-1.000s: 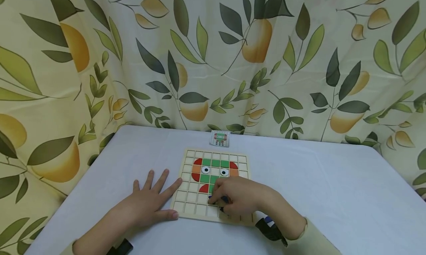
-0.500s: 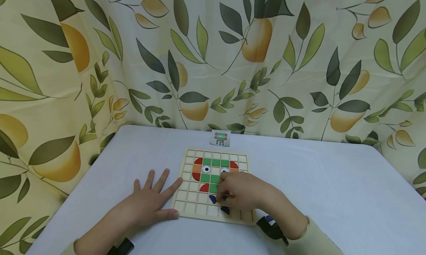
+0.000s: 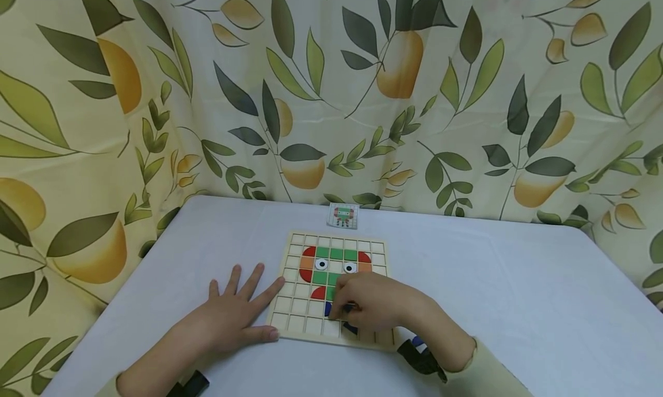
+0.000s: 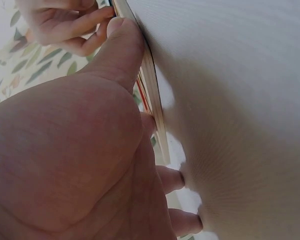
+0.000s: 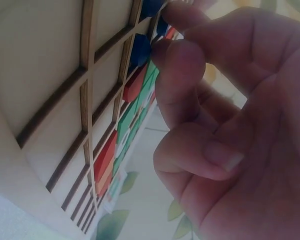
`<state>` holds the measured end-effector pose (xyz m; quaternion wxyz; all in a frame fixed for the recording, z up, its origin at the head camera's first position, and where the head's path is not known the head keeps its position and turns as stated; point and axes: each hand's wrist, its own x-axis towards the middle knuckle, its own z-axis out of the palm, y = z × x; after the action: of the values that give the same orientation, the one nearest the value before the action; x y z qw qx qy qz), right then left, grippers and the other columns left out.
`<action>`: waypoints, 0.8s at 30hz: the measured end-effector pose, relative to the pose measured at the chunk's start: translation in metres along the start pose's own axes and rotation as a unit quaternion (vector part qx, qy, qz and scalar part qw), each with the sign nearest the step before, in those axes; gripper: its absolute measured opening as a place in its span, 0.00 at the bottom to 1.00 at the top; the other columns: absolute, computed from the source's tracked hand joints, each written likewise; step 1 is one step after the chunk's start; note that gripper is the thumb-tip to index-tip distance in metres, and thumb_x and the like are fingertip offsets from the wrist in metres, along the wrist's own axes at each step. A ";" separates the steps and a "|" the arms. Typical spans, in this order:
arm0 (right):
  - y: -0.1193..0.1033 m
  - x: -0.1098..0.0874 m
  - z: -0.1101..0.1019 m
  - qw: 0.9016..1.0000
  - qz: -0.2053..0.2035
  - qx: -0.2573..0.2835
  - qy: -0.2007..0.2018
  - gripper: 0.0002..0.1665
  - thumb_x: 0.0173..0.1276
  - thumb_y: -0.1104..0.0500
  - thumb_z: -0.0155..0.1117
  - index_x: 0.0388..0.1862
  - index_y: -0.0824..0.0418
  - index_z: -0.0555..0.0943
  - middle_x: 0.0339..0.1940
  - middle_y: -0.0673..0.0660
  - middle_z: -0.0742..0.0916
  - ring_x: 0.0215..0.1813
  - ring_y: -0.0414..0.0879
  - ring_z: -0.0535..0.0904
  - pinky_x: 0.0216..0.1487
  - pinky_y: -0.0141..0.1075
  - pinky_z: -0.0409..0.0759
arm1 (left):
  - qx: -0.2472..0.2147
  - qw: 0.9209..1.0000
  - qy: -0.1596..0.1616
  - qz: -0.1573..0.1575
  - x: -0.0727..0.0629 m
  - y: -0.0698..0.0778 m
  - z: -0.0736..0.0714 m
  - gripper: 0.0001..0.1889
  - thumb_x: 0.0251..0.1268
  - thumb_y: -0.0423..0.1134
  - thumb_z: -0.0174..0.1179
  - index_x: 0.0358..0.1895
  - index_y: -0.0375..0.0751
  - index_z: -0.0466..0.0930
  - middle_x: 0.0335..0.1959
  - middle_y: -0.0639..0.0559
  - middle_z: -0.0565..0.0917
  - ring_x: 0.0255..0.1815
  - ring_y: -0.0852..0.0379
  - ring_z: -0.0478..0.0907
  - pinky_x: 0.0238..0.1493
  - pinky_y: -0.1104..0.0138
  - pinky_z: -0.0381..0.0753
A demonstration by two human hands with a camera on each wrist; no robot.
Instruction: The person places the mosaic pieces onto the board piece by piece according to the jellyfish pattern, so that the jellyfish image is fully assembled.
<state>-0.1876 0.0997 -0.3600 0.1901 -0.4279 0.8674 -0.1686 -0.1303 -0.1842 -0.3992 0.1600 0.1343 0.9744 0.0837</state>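
A wooden grid board [image 3: 297, 308] lies on the white table, with green tiles [image 3: 336, 254], red rounded tiles [image 3: 318, 293], orange tiles and two eye tiles [image 3: 321, 264] in its cells. My right hand [image 3: 380, 302] bends over the lower middle of the board, its fingertips at a blue rounded tile [image 3: 328, 309]. In the right wrist view, curled fingers [image 5: 180, 65] meet the blue tile [image 5: 140, 50] from the side. Another dark blue tile [image 3: 350, 328] shows under this hand, which hides nearby cells. My left hand [image 3: 235, 313] lies spread on the table, thumb and index finger touching the board's left edge.
Behind the board lies a small picture card [image 3: 343, 215] showing a similar coloured figure on a grid. A curtain [image 3: 331, 98] printed with leaves and fruit hangs along the table's far edge. Black straps [image 3: 422, 357] are on both wrists.
My right hand shifted right off the blue tile, then came back left to it. That tile looked tilted half a second ago and now sits straighter. The left hand stayed in place.
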 end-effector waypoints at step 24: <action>0.027 -0.014 -0.023 0.997 0.079 0.023 -0.013 0.19 0.68 0.67 0.61 0.43 0.45 0.90 0.34 0.45 0.81 0.41 0.44 0.74 0.41 0.39 0.74 | 0.012 1.000 0.010 0.006 -0.002 0.002 0.000 0.49 0.54 0.79 0.52 0.79 0.66 0.52 0.82 0.38 0.47 0.77 0.21 0.40 0.60 0.20 0.44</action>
<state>-0.2092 0.1294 -0.3502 0.2235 -0.3559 0.8919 -0.1671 -0.1282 -0.1830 -0.3982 0.1480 0.1412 0.9760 0.0744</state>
